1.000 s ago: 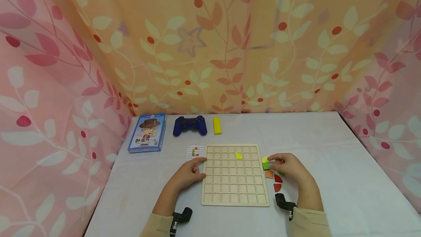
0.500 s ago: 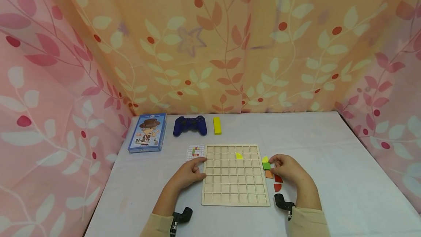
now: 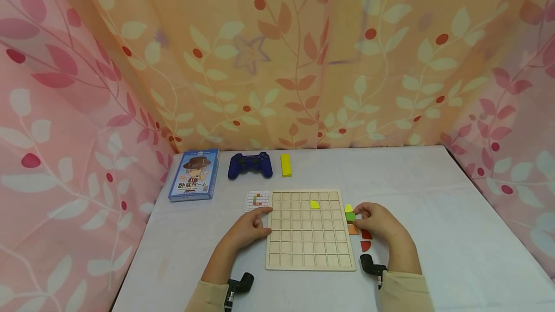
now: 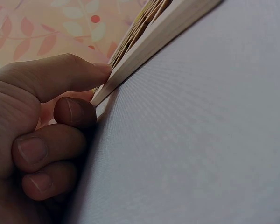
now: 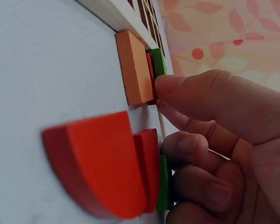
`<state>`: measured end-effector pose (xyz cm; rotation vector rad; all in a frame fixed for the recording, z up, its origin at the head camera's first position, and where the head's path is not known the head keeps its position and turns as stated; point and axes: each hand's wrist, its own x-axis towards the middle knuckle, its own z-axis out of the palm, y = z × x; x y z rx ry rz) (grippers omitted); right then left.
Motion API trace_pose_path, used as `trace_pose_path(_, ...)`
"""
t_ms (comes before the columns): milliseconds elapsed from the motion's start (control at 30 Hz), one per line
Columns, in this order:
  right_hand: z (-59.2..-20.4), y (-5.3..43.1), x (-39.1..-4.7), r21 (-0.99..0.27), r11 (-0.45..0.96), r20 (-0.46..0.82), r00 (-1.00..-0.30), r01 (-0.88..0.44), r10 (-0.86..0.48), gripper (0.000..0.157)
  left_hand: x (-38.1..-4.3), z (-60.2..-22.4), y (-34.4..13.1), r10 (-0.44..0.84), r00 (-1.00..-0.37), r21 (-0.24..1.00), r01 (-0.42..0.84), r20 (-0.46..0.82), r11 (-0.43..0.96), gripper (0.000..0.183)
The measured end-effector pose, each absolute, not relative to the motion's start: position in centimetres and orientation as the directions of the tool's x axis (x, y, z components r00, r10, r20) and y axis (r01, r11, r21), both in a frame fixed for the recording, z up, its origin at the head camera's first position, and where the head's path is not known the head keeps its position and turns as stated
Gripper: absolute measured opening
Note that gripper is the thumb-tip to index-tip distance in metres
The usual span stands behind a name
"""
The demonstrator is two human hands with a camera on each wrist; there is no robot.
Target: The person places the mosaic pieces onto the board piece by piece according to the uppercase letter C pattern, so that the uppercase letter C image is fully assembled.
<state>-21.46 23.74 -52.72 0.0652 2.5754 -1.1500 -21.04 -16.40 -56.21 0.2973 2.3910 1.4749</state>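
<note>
A pale wooden grid board (image 3: 303,235) lies flat on the table, with a yellow quarter-round block (image 3: 315,204) in one upper cell. My left hand (image 3: 247,229) rests at the board's left edge, thumb and index finger spread apart and touching it; the other fingers curl under in the left wrist view. Beside the board's right edge, my right hand (image 3: 381,220) pinches a green square block (image 3: 350,216), its far fingertip partly hidden. Around it lie a yellow block (image 3: 349,208), an orange block (image 5: 134,70) and red rounded blocks (image 5: 100,163). Another green block (image 5: 164,184) shows under the curled fingers.
A small pattern card (image 3: 257,200) lies at the board's upper left. Farther back are a blue game box (image 3: 193,175), a dark blue game controller (image 3: 250,165) and a yellow bar (image 3: 286,165). Patterned curtains (image 3: 277,61) border the white table.
The right hand has drawn slightly toward me, and its thumb and finger have come to the green block. A strip of red now shows beside that block. The left hand stays still.
</note>
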Motion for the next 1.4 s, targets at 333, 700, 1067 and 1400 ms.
trace_pose_path(333, -52.9, 24.1, -21.7, -0.672, 0.721, -0.266, -0.964, 0.17, -0.021, 0.033, -21.1, -56.3, -16.5, 0.34, -0.928, 0.893, 0.016, -0.155, 0.45, 0.061)
trace_pose_path(700, -53.6, 24.7, -22.0, -0.65, 0.741, -0.211, -0.977, 0.172, 0.042, 0.039, -21.1, -56.4, -16.5, 0.333, -0.93, 0.892, 0.014, -0.154, 0.451, 0.061)
trace_pose_path(1067, -53.3, 24.9, -21.7, -0.741, 0.653, -0.248, -0.967, 0.157, -0.049, 0.034, -21.1, -56.5, -16.5, 0.329, -0.932, 0.891, 0.014, -0.153, 0.454, 0.061)
trace_pose_path(1400, -53.2, 24.6, -21.3, -0.782, 0.61, -0.252, -0.96, 0.127, -0.123, 0.028, -21.1, -56.6, -16.5, 0.329, -0.932, 0.888, 0.019, -0.151, 0.46, 0.06)
